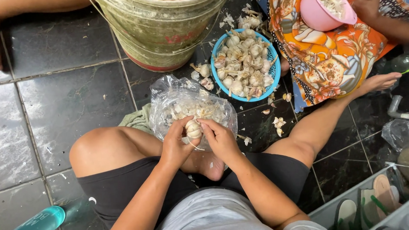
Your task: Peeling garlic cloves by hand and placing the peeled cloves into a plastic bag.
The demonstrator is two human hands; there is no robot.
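Dark tiled floor (71,104); big green bucket (161,32) at top edge; blue basket (245,64) of garlic beside it; clear plastic bag (185,106) below; left hand (175,145), right hand (220,138) both clamped on garlic bulb (193,129) over the bag.

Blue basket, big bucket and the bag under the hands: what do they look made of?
Blue basket: likely moulded plastic, slotted wall, bright even colour. Bucket: probably plastic, dull and stained, with a thin wire handle. Bag: thin clear plastic film, crinkled and glossy.
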